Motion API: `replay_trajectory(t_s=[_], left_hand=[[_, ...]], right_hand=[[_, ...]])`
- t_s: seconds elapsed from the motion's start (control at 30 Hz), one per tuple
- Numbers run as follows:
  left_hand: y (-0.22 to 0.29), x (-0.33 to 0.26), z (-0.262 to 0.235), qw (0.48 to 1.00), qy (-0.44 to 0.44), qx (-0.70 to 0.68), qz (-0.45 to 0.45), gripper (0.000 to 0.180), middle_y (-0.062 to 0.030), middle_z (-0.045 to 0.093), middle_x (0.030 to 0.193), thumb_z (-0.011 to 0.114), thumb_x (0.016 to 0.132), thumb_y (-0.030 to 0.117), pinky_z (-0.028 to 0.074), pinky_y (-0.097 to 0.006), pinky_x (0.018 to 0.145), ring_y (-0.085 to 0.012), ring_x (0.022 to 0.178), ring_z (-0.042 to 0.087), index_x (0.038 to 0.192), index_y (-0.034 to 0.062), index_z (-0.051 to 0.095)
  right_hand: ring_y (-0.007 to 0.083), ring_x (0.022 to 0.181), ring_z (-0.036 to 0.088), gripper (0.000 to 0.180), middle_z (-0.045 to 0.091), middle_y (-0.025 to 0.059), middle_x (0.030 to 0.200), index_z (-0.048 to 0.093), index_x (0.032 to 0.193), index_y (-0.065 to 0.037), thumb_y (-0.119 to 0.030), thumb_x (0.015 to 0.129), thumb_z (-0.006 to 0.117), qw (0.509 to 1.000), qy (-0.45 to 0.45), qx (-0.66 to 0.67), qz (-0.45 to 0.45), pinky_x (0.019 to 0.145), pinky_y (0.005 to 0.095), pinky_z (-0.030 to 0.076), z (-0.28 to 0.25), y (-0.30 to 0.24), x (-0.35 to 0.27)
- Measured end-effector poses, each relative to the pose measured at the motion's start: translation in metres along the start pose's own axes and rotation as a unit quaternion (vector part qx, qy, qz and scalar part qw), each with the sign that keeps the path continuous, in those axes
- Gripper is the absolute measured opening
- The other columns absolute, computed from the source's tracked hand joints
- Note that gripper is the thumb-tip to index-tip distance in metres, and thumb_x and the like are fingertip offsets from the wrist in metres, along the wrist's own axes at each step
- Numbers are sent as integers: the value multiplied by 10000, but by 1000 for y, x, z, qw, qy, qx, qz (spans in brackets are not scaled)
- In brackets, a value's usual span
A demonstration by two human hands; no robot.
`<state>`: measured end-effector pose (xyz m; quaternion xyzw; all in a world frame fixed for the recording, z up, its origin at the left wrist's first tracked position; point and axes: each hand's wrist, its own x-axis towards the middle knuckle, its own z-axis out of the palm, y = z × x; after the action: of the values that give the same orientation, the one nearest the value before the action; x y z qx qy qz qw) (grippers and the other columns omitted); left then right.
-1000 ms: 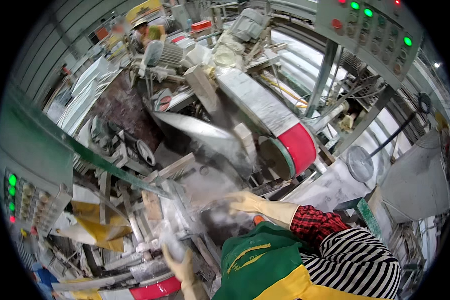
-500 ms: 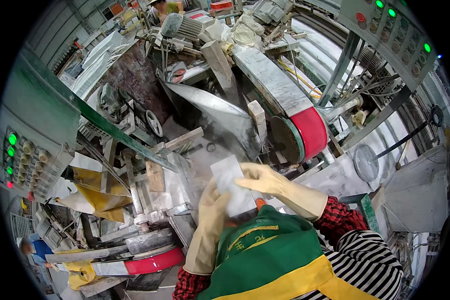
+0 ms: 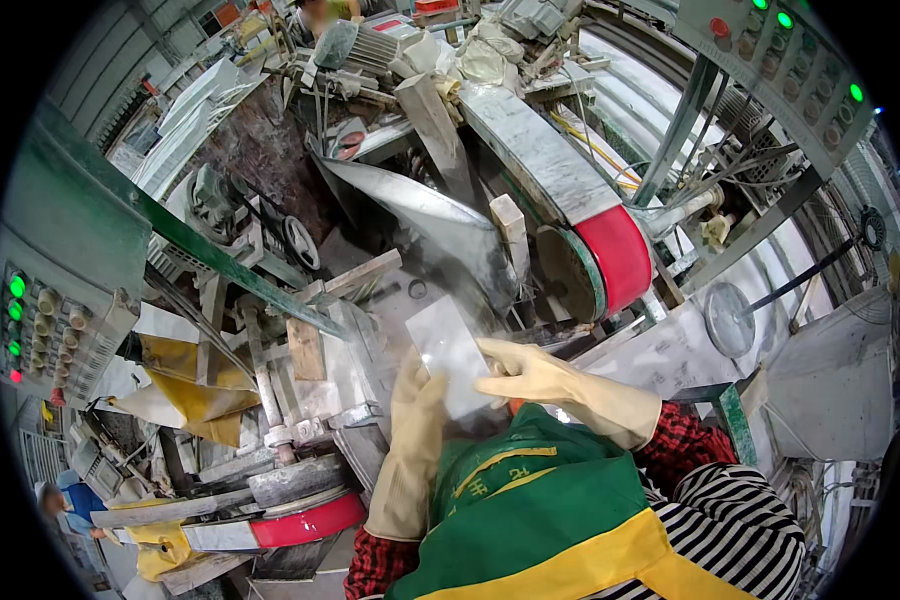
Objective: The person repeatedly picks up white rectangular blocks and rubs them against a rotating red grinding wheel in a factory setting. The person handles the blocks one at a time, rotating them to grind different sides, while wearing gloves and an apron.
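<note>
A flat white rectangular tile (image 3: 444, 342) is held up in front of my apron, its long side tilted. My left hand (image 3: 417, 412), in a cream rubber glove, grips its left side with the thumb near the lower face. My right hand (image 3: 555, 384), gloved the same, is at the tile's right edge, thumb and fingers closed about it. Beyond the tile, a curved metal guard (image 3: 420, 208) stands next to a belt machine with a red end (image 3: 614, 258). The fingers behind the tile are hidden.
Control panels with lit buttons stand at left (image 3: 45, 320) and upper right (image 3: 780, 65). A green beam (image 3: 225, 262) crosses the left side. At lower left is another red-ended machine (image 3: 308, 522). A round disc on an arm (image 3: 731, 320) stands right. Other people are at far left and top.
The tile has shifted slightly left and turned. My right thumb has moved off its face toward its right edge, while my left hand keeps its grip.
</note>
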<state>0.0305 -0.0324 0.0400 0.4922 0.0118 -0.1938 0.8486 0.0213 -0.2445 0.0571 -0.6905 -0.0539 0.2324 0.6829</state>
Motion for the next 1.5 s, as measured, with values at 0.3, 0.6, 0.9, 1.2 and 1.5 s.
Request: replay_trajectory(t_s=[0.3, 0.6, 0.9, 1.2, 1.5], left_hand=[[31, 3, 19, 996, -23, 85, 2, 1047, -139, 517, 1427, 621, 704, -160, 524, -258, 856, -195, 1152, 605, 1612, 105, 172], [31, 19, 9, 995, -69, 69, -24, 1071, -113, 546, 1398, 719, 616, -131, 533, -288, 950, -222, 1213, 594, 1571, 63, 273], [25, 26, 10, 990, -43, 135, -7, 1020, -13, 612, 1014, 727, 676, -134, 468, -216, 709, -77, 813, 555, 1573, 36, 271], [7, 34, -3, 985, -1, 175, -5, 883, -147, 628, 1197, 699, 808, -46, 532, -252, 812, -153, 984, 651, 1569, 17, 256], [-23, 33, 7, 975, -47, -199, -92, 470, -168, 601, 1281, 558, 962, 311, 506, -399, 951, -242, 1125, 613, 1311, 2, 498]], right_hand=[[109, 933, 591, 688, 643, 68, 1140, 399, 1503, 32, -164, 933, 731, 995, 9, 89, -47, 795, 276, 516, -10, 28, 4], [122, 1079, 567, 663, 614, 90, 1285, 423, 1492, 26, -147, 924, 719, 995, 16, 100, -24, 920, 289, 481, -8, 6, -10], [138, 1085, 548, 724, 592, 108, 1265, 394, 1505, 30, -186, 910, 745, 996, 68, 62, 4, 901, 296, 484, -15, 33, -3], [80, 809, 520, 681, 591, -3, 938, 405, 1511, 4, -110, 911, 707, 991, 50, 119, -45, 715, 236, 449, -14, 36, 3], [206, 893, 676, 661, 677, 101, 898, 515, 1426, -41, -141, 817, 754, 925, 117, -282, -226, 813, 341, 530, 13, 8, 0]])
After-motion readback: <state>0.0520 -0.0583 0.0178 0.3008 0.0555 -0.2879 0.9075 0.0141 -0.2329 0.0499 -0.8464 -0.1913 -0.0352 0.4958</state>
